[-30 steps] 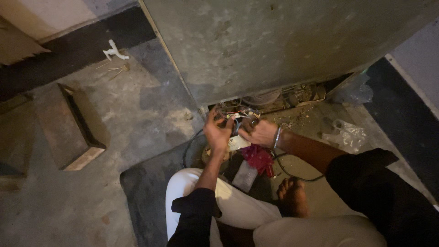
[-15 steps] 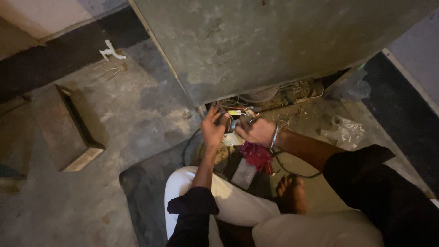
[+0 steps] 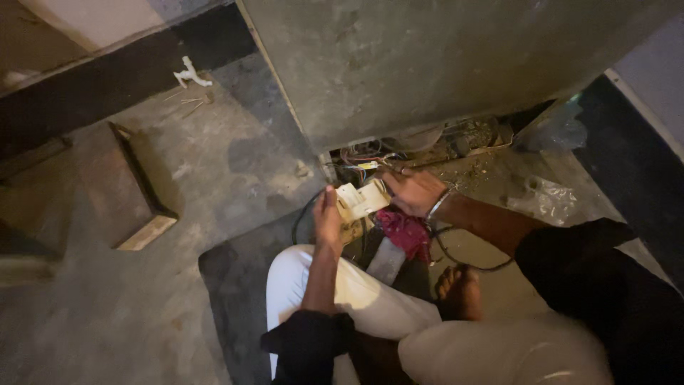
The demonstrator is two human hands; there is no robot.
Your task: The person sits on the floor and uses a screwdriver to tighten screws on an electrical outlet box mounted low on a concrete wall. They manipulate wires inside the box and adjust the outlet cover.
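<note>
The left hand [image 3: 328, 214] has drawn back nearer, and a pale rectangular part [image 3: 362, 201] now shows between it and the right hand [image 3: 413, 191].

Dim light falls on a worn grey concrete floor [image 3: 214, 185]. A large grey metal cabinet [image 3: 427, 64] fills twelve to two o'clock, and a wooden block [image 3: 139, 189] lies at nine o'clock. Crumpled clear plastic [image 3: 545, 196] sits at three o'clock.

Left hand [image 3: 328, 214] and right hand [image 3: 415, 191] hold a pale flat part [image 3: 362, 199] near tangled wires [image 3: 360, 160] under a grey cabinet [image 3: 427, 64]; red cloth [image 3: 405, 232] lies below.
</note>
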